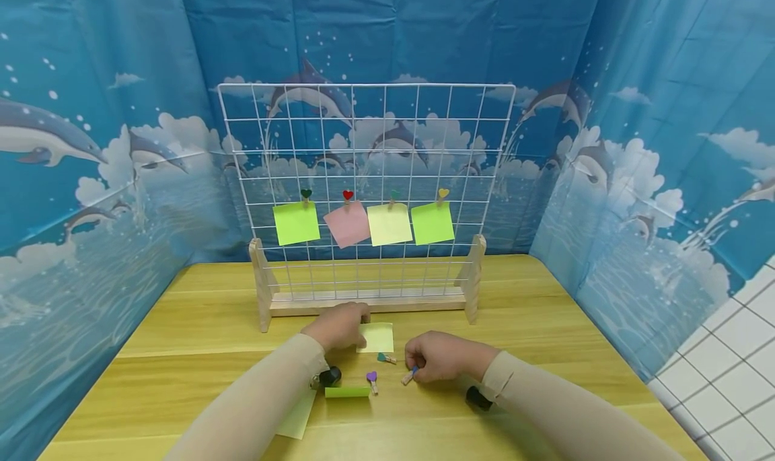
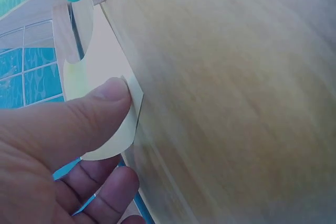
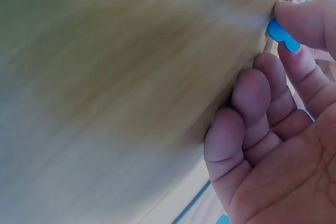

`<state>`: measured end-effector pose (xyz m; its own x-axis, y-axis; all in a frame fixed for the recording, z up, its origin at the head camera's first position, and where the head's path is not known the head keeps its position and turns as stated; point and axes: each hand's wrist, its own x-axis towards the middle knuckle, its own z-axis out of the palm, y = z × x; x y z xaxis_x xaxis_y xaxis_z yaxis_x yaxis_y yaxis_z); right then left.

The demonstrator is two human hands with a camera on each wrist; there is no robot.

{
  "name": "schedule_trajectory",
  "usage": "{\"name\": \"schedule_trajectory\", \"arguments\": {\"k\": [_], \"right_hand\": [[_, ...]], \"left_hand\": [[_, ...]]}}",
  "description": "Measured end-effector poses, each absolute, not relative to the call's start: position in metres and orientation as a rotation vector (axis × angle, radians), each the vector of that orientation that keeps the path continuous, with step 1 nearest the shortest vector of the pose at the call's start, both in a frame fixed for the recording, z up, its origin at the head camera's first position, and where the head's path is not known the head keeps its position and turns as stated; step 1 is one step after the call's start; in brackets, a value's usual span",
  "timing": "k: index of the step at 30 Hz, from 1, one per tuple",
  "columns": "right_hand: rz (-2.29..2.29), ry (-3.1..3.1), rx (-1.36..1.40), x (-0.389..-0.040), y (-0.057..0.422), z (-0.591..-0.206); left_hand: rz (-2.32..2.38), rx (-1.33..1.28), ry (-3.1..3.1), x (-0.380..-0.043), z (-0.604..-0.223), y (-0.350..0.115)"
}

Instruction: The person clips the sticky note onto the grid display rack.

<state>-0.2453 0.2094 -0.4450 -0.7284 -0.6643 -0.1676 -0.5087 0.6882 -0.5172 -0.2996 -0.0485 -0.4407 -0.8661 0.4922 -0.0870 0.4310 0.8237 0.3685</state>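
My left hand (image 1: pixel 342 326) grips the left edge of a pale yellow sticky note (image 1: pixel 379 338) at the tabletop. In the left wrist view, the thumb lies across this note (image 2: pixel 113 61) and the fingers curl below; their contact behind the paper is hidden. To the right, my right hand (image 1: pixel 445 357) pinches a small wooden clothespin (image 1: pixel 408 377) with a blue heart (image 3: pixel 284 35) between thumb and index finger, close to the table. A clothespin with a teal heart (image 1: pixel 383 358) lies between the hands, and one with a purple heart (image 1: pixel 372 377) lies nearer me.
Behind the hands stands a white wire grid (image 1: pixel 387 119) in a wooden base (image 1: pixel 369 303). Clothespins hold green (image 1: pixel 296 223), pink (image 1: pixel 348 225), pale yellow (image 1: pixel 389 225) and green notes on it. A folded green note (image 1: pixel 347 393) and pale paper (image 1: pixel 298 417) lie nearer me.
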Motion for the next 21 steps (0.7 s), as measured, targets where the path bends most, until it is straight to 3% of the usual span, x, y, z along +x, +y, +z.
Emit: {"name": "schedule_trajectory", "arguments": {"k": [21], "right_hand": [[-0.601, 2.622, -0.94, -0.2452, 0.2137, -0.4448]], "left_hand": [[0.546, 0.869, 2.925, -0.299, -0.4389, -0.0558]]}}
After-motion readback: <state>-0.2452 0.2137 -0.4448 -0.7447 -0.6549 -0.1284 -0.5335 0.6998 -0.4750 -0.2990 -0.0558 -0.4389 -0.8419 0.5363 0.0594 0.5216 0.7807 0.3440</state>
